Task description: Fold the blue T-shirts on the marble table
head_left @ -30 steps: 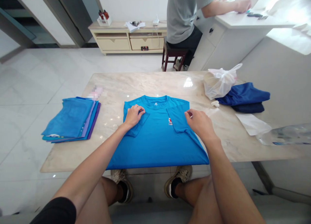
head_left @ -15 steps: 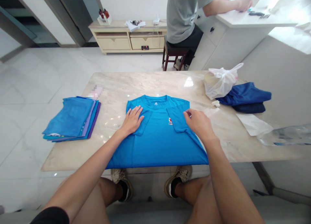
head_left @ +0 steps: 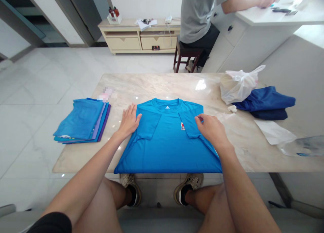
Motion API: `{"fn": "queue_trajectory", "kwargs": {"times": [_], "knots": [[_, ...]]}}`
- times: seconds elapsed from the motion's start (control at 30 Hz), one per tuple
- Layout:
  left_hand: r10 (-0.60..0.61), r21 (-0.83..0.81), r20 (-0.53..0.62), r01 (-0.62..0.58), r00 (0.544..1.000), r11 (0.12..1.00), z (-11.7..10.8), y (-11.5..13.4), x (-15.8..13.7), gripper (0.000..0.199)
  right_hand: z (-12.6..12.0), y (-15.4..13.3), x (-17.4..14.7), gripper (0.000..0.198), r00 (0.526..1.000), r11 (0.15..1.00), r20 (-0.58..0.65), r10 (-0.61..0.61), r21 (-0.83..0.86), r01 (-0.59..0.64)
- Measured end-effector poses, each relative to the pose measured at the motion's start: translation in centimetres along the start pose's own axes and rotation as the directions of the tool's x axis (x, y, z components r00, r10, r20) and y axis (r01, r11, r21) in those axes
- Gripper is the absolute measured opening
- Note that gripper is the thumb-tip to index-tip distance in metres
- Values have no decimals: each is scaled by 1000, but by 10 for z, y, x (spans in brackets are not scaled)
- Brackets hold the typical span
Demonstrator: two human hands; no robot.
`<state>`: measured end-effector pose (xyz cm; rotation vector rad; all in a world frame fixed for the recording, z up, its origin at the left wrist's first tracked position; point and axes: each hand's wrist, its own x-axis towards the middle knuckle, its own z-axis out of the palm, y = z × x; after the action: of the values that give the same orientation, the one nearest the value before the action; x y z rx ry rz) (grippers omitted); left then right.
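A blue T-shirt [head_left: 164, 145] lies front up on the table, its collar at the far side. Both short sleeves are folded inward over the chest, and a small red-and-white badge shows beside the right one. At the shirt's left edge rests my left hand [head_left: 129, 120], flat with the fingers stretched out, its thumb side touching the fabric. My right hand [head_left: 211, 128] is closed at the outer edge of the right sleeve, thumb and fingers pinched on the cloth; the fingertips are partly hidden.
A stack of folded blue and purple clothes [head_left: 81, 120] sits at the table's left edge. On the right are a white plastic bag [head_left: 239, 86], dark blue clothing [head_left: 270, 101], white paper [head_left: 274, 132] and a clear bottle [head_left: 302, 146]. A person [head_left: 197, 17] sits on a stool beyond.
My left hand has slid left off the left sleeve to the shirt's edge. My right hand stays at the right sleeve. The whole view has shifted slightly.
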<state>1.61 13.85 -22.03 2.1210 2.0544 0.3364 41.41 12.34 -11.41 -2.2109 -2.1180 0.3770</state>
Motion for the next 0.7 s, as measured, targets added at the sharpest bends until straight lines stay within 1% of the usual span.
{"fn": "queue_trajectory", "kwargs": {"times": [0.07,0.13,0.2,0.3,0.37,0.43,0.5,0.63,0.7], "knots": [[113,-7,81,-113,990,994,5,15,-5,73,0,-1,2,38,1000,1000,-2,11,-3,-11],[158,5,139,-160,978,987,10,28,-6,71,-1,0,3,39,999,999,-8,34,-5,-34],[124,28,136,-129,983,991,12,37,-3,70,-3,3,5,41,998,998,-18,56,-5,-56],[61,50,73,-65,995,997,11,48,-5,70,-5,10,5,43,997,997,-26,78,-12,-78],[93,47,55,-95,994,994,11,56,-13,71,-6,16,5,44,997,997,-16,76,-19,-77],[159,25,89,-162,983,987,13,63,-24,71,-6,22,4,44,997,997,-2,72,-27,-72],[191,11,125,-194,974,981,18,68,-29,70,-6,31,4,43,997,997,3,74,-30,-74],[167,18,110,-170,980,985,25,68,-21,69,-6,47,2,35,995,995,26,93,-28,-93],[150,-11,119,-150,982,989,20,66,-16,71,-2,53,-1,29,996,999,85,36,-26,-34]]}}
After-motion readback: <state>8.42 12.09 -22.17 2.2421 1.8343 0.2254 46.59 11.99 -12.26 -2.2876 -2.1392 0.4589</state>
